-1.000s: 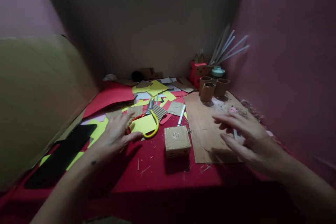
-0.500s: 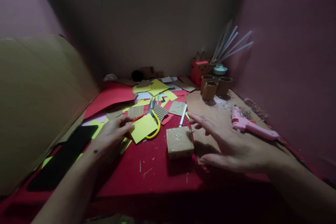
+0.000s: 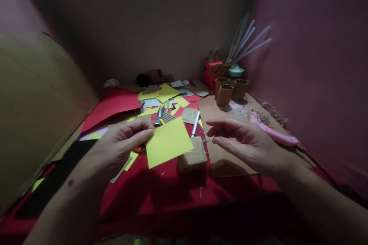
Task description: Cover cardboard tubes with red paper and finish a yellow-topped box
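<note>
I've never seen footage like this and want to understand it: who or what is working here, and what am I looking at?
There's no machine, just a person's two bare hands. A camera worn on the head looks forward and down, so the arms enter from the lower sides. The left hand pinches a yellow sheet, which partly hides a small cardboard box. The right hand is open, holding nothing visible. On the red-covered table are partly hidden scissors, paper scraps and a pink glue gun; three cardboard tubes stand farther back.
</note>
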Demonstrator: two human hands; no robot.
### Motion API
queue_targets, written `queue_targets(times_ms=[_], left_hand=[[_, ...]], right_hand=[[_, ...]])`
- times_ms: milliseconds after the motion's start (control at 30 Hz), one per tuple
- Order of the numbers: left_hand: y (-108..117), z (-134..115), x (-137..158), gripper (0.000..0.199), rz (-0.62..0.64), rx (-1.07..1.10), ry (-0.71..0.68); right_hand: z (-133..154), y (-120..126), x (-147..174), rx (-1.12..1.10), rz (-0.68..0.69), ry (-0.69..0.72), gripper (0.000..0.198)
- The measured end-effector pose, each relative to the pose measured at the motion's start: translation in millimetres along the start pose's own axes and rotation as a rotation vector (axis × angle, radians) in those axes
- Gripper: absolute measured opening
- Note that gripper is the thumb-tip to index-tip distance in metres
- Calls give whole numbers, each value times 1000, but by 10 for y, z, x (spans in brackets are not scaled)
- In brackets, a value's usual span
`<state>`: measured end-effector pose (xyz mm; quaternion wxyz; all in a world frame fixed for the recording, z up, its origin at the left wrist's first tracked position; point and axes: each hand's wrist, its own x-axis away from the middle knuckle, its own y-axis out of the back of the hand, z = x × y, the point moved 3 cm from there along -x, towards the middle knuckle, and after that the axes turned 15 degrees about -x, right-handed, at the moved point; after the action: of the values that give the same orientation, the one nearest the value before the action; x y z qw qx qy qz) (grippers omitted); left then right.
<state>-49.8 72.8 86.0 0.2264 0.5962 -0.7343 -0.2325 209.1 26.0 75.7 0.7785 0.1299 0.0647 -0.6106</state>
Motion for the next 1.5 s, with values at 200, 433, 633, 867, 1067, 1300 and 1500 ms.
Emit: queue_targets(times_ms=[200, 433, 633, 867, 1067, 1300, 1500], left_hand=[[-150, -135, -92, 22, 140, -42, -35], [-222, -185, -184, 17, 177, -91, -173], [-282, -190, -163, 16, 170, -28, -148], [-381, -160, -115, 21, 165, -161, -84], [-407, -159, -112, 21, 135, -164, -54], [-404, -133, -90, 24, 126, -183, -57], [-416, -116, -100, 24, 126, -222, -69]], right_hand=[[-27, -146, 50, -261, -34, -55, 37], [-77, -193, -16, -412, -30, -129, 32], [-143, -197, -18, -225, -70, -124, 22], [-176, -212, 32, -146, -71, -155, 23], [-240, -226, 60, -132, -57, -145, 24], [-265, -230, 58, -53, -56, -112, 25], [-278, -223, 74, -6, -24, -112, 25]])
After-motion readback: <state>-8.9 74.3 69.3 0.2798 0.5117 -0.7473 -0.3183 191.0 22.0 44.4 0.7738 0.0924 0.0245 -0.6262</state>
